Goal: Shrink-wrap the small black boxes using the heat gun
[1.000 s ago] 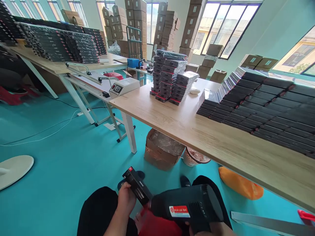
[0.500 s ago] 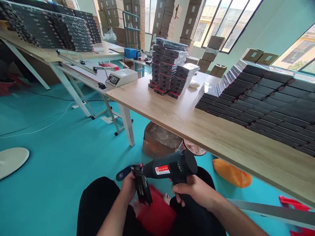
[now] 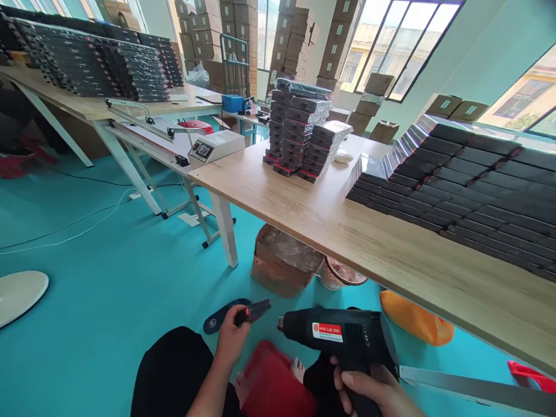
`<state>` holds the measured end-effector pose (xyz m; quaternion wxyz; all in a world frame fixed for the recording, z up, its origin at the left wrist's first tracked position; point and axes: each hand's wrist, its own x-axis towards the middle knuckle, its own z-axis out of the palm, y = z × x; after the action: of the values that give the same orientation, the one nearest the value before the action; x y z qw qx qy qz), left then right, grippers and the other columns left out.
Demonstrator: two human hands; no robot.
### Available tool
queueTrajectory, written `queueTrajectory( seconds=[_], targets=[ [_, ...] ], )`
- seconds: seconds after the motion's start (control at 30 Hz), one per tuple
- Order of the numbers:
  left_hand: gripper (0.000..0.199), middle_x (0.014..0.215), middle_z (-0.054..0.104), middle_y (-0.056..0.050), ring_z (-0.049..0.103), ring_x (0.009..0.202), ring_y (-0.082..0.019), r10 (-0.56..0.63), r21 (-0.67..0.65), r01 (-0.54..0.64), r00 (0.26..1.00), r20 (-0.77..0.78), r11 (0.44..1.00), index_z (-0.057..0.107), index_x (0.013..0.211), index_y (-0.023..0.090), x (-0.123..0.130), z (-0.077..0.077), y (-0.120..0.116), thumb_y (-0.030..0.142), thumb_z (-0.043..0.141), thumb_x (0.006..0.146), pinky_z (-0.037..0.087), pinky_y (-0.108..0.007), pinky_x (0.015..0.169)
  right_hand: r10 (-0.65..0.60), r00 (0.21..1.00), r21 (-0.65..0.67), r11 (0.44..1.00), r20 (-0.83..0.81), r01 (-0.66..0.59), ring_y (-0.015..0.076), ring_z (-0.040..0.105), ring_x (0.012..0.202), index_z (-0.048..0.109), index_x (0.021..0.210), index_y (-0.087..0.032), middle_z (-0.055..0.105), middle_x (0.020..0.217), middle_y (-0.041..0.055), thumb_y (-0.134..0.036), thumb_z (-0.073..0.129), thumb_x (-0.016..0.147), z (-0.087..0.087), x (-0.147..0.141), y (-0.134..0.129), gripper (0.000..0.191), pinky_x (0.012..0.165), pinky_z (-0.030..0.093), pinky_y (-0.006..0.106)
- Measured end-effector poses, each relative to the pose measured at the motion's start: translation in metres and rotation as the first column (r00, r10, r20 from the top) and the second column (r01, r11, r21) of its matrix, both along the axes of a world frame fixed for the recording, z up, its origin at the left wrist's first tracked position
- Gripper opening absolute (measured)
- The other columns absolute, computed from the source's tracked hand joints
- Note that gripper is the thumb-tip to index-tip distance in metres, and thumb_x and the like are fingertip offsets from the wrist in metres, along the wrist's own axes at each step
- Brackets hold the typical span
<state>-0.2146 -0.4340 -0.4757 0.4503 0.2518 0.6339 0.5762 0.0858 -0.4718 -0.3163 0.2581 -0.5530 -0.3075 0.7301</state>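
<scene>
A small black box point(image 3: 259, 310) with a red end is gripped by my left hand point(image 3: 231, 341), its narrow side now toward the camera. My right hand point(image 3: 369, 387) is wrapped round the handle of a black heat gun point(image 3: 343, 331) with a red and white label. The gun's nozzle points left at the box, with a small gap between them. Both are above my lap, in front of the wooden table point(image 3: 304, 217). Wrapped black boxes point(image 3: 299, 130) stand in stacks on that table.
A large pile of black boxes point(image 3: 473, 174) covers the table's right part. A white sealing machine point(image 3: 217, 146) stands at left. Below the table are a carton point(image 3: 282, 269), a basket point(image 3: 336, 278) and an orange bag point(image 3: 417, 318). A dark slipper point(image 3: 221, 315) lies on the floor.
The black box has been turned from upright to nearly edge-on and raised slightly. The heat gun has moved right and down, away from the box, opening a gap.
</scene>
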Motion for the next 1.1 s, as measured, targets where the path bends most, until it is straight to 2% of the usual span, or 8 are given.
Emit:
queueTrajectory(
  seconds=[0.07, 0.17, 0.43, 0.57, 0.73, 0.8, 0.87, 1.1],
  targets=[
    [0.042, 0.093, 0.072, -0.002, 0.060, 0.099, -0.025, -0.010, 0.017, 0.013, 0.992, -0.126, 1.000, 0.078, 0.078, 0.025, 0.000, -0.004, 0.002, -0.007, 0.070, 0.052, 0.046, -0.031, 0.096, 0.067, 0.996, 0.037, 0.997, -0.061, -0.065, 0.0159, 0.059, 0.062, 0.072, 0.088, -0.014, 0.069, 0.082, 0.0067, -0.050, 0.082, 0.066, 0.010, -0.008, 0.008, 0.044, 0.054, 0.043, 0.028],
    [0.042, 0.103, 0.072, -0.005, 0.058, 0.113, -0.028, -0.034, 0.053, 0.041, 0.990, -0.134, 0.998, 0.078, 0.076, 0.025, 0.000, -0.011, 0.002, -0.008, 0.073, 0.050, 0.039, -0.037, 0.111, 0.190, 0.979, 0.105, 0.978, -0.072, -0.182, 0.0167, 0.058, 0.061, 0.070, 0.085, -0.013, 0.066, 0.074, 0.0054, -0.048, 0.078, 0.069, 0.017, -0.025, 0.018, 0.039, 0.055, 0.043, 0.029],
    [0.039, 0.109, 0.071, -0.008, 0.058, 0.119, -0.034, -0.066, 0.045, 0.084, 0.950, -0.306, 0.995, 0.078, 0.078, 0.027, -0.003, -0.016, -0.005, -0.001, 0.078, 0.051, 0.034, -0.050, 0.116, 0.290, 0.956, 0.139, 0.946, 0.032, -0.292, 0.0163, 0.054, 0.054, 0.063, 0.080, -0.015, 0.060, 0.059, -0.0001, -0.033, 0.070, 0.070, 0.015, -0.052, 0.032, 0.021, 0.051, 0.043, 0.029],
    [0.037, 0.111, 0.071, -0.009, 0.059, 0.119, -0.035, -0.085, 0.074, 0.121, 0.925, -0.369, 0.990, 0.079, 0.081, 0.026, -0.003, -0.026, -0.003, 0.003, 0.075, 0.053, 0.037, -0.051, 0.114, 0.202, 0.977, 0.174, 0.962, 0.074, -0.212, 0.0159, 0.055, 0.054, 0.062, 0.086, -0.016, 0.058, 0.058, -0.0023, -0.030, 0.068, 0.071, 0.021, -0.051, 0.036, 0.021, 0.051, 0.044, 0.029],
    [0.033, 0.117, 0.071, -0.010, 0.061, 0.118, -0.034, -0.135, 0.075, 0.201, 0.847, -0.514, 0.977, 0.078, 0.090, 0.025, -0.008, -0.046, 0.000, 0.013, 0.065, 0.062, 0.041, -0.056, 0.110, 0.243, 0.970, 0.133, 0.961, 0.013, -0.243, 0.0160, 0.056, 0.053, 0.064, 0.081, -0.014, 0.062, 0.059, 0.0008, -0.027, 0.069, 0.068, 0.023, -0.045, 0.041, 0.019, 0.049, 0.044, 0.028],
    [0.032, 0.117, 0.071, -0.011, 0.062, 0.116, -0.034, -0.127, 0.083, 0.203, 0.833, -0.539, 0.976, 0.077, 0.090, 0.024, -0.010, -0.050, 0.000, 0.015, 0.063, 0.064, 0.043, -0.056, 0.107, 0.143, 0.989, 0.140, 0.979, 0.037, -0.147, 0.0161, 0.056, 0.054, 0.064, 0.085, -0.015, 0.062, 0.059, -0.0004, -0.030, 0.070, 0.068, 0.019, -0.041, 0.042, 0.024, 0.050, 0.045, 0.028],
    [0.031, 0.117, 0.071, -0.012, 0.063, 0.114, -0.034, -0.120, 0.091, 0.199, 0.836, -0.535, 0.976, 0.076, 0.090, 0.024, -0.010, -0.050, 0.000, 0.016, 0.062, 0.063, 0.046, -0.056, 0.104, 0.059, 0.995, 0.124, 0.990, 0.084, -0.070, 0.0166, 0.057, 0.053, 0.064, 0.088, -0.015, 0.062, 0.059, -0.0008, -0.032, 0.071, 0.067, 0.016, -0.034, 0.042, 0.028, 0.049, 0.045, 0.029],
    [0.030, 0.120, 0.069, -0.012, 0.063, 0.115, -0.033, -0.121, 0.063, 0.171, 0.872, -0.475, 0.983, 0.075, 0.090, 0.023, -0.005, -0.040, -0.001, 0.016, 0.062, 0.063, 0.045, -0.053, 0.103, 0.069, 0.997, 0.118, 0.991, 0.025, -0.071, 0.0170, 0.059, 0.057, 0.066, 0.091, -0.014, 0.066, 0.063, 0.0015, -0.034, 0.074, 0.070, 0.013, -0.017, 0.036, 0.030, 0.051, 0.046, 0.028]
  ],
)
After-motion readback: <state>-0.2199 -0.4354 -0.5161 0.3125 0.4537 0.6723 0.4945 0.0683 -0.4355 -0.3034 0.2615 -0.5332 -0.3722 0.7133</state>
